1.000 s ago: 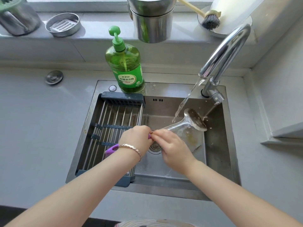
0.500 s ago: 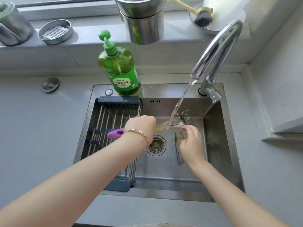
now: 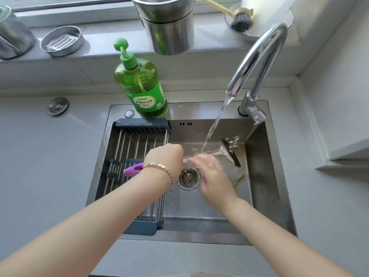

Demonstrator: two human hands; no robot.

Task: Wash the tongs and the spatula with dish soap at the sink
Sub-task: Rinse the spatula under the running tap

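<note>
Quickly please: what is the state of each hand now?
Left hand: grips the spatula by its purple handle.
Right hand: blurred at the spatula's shaft; cannot tell.

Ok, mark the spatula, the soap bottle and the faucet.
spatula (image 3: 229, 152): head view, on its metal blade.
soap bottle (image 3: 139, 84): head view, on its green body.
faucet (image 3: 252, 58): head view, on the curved spout.

Brushed steel sink (image 3: 265, 196), glossy chrome tap (image 3: 259, 56), shiny metal spatula (image 3: 229, 150) with smooth purple plastic handle, translucent green plastic soap bottle (image 3: 139, 86)

One spatula (image 3: 229, 152), one soap bottle (image 3: 139, 84).
</note>
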